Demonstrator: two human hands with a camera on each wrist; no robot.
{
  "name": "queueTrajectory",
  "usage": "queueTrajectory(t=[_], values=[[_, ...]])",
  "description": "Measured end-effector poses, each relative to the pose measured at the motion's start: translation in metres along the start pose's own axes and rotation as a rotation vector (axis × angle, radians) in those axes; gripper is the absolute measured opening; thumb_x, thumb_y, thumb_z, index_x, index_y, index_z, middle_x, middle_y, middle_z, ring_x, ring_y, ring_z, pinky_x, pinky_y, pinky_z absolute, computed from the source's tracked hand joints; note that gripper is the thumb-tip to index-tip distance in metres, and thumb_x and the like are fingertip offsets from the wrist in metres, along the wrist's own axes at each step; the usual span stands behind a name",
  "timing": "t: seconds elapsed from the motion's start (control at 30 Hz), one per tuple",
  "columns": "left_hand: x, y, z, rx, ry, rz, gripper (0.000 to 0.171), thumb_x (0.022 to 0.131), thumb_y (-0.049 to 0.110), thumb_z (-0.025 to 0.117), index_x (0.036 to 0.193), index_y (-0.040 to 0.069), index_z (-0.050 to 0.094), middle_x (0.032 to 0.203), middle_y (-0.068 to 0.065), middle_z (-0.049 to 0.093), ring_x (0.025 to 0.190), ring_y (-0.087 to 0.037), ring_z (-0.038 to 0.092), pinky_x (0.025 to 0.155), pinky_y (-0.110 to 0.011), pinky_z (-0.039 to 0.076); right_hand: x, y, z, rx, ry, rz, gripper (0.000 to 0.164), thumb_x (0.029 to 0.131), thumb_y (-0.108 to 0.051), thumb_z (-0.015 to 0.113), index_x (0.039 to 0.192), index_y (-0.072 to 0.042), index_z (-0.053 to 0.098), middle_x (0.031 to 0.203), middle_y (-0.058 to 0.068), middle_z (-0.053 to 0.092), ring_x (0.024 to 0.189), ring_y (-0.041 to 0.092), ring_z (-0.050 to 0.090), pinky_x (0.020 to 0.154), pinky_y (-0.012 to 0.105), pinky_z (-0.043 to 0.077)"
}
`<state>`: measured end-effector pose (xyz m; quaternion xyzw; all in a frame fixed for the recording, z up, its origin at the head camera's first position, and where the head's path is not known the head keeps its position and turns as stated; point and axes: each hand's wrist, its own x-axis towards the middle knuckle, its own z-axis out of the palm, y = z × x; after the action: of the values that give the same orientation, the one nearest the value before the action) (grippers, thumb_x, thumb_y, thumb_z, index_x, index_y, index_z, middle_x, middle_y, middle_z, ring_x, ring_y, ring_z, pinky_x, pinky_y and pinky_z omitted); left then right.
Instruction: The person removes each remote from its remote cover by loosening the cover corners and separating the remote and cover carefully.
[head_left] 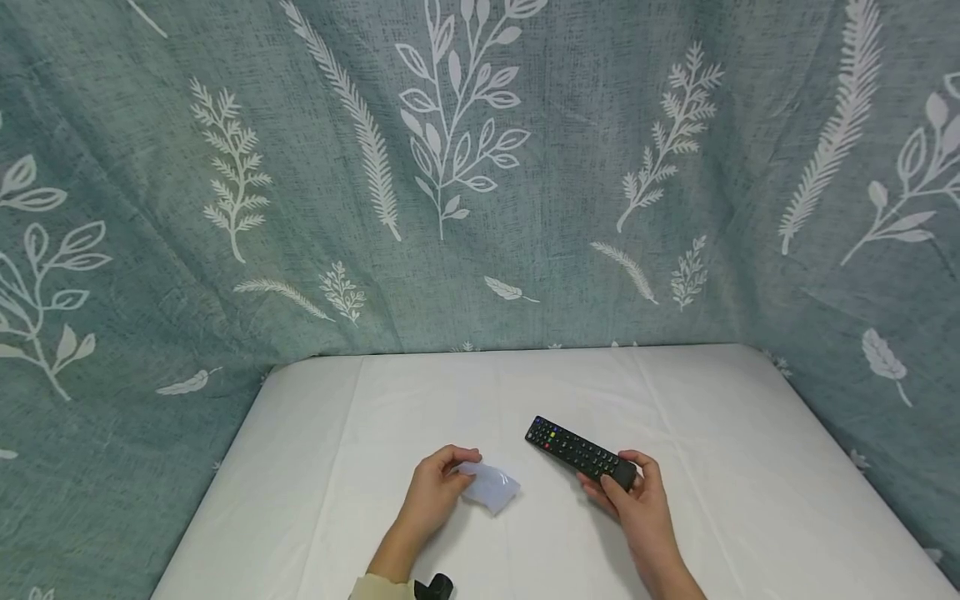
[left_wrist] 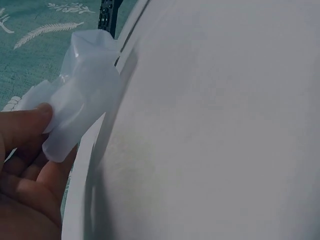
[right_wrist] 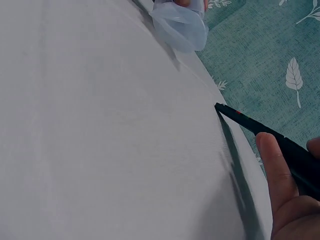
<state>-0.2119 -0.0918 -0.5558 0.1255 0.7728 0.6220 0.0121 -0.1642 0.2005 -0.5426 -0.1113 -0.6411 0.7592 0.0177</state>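
Note:
My left hand point(head_left: 435, 492) pinches a pale, translucent, bluish-white piece of soft plastic point(head_left: 492, 487), which looks like a small sleeve or bag. In the left wrist view the plastic point(left_wrist: 87, 85) is crumpled, its near edge between thumb and fingers. To the right, my right hand point(head_left: 637, 504) grips a black remote control point(head_left: 576, 450) by its lower end, buttons facing up. The remote's far end points up and left, tilted over the table. In the right wrist view the remote point(right_wrist: 295, 155) shows edge-on, one finger along its side. Plastic and remote are apart.
A white cloth point(head_left: 420, 400) covers the table. Behind it and at both sides hangs a green curtain point(head_left: 315, 250) with white leaf prints. A black strap-like piece point(head_left: 435, 587) shows by the left sleeve point(head_left: 382, 587).

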Motion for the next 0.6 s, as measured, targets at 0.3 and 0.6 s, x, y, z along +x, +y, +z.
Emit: queueTrajectory(t=[0.3,0.6], values=[[0.0012,0.0021,-0.0015,0.249,-0.034,0.093,0.028,0.087,-0.004,0.070,0.111,0.011,0.067,0.127,-0.005,0.067,0.126,-0.028,0.061,0.105,-0.038,0.052,-0.0027,-0.0017,0.0012,-0.043,-0.068,0.020,0.070,0.089,0.016,0.044,0.147,-0.011,0.016,0.148,0.035,0.036,0.104,0.017,0.073,0.091,0.029,0.059],[-0.0006,0.0050,0.0011,0.527,0.180,0.200,0.039,0.080,0.005,0.081,0.113,0.024,0.072,0.131,-0.005,0.055,0.113,-0.020,0.055,0.094,-0.041,0.052,-0.0085,-0.0056,0.0012,-0.304,-0.067,0.013,0.071,0.090,0.006,0.060,0.153,-0.010,0.029,0.143,0.032,0.051,0.091,0.020,0.076,0.066,0.034,0.063]])
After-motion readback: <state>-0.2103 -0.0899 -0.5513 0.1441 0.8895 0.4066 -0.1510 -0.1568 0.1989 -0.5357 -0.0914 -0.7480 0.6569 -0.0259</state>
